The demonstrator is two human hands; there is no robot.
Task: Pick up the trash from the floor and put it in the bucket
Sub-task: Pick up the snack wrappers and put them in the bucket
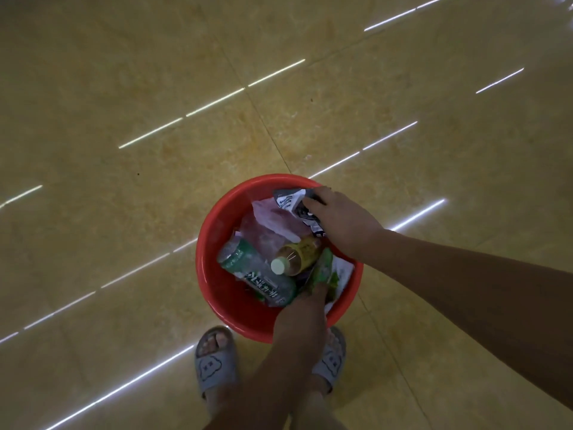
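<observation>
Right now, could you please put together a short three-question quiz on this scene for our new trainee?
1. True or false: the round red plastic bucket is empty.
2. Which of the two hands holds the black-and-white crumpled wrapper? A left, B right.
3. Fill in: the amber plastic bottle has a ____ cap.

Key: 1 false; 2 B, the right hand, while the left hand grips a green wrapper; 3 white.

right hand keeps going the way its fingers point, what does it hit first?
Likely the far rim of the red plastic bucket. The right hand points up-left in the head view, over the bucket, holding a black-and-white crumpled wrapper. Its height above the rim is unclear.
</observation>
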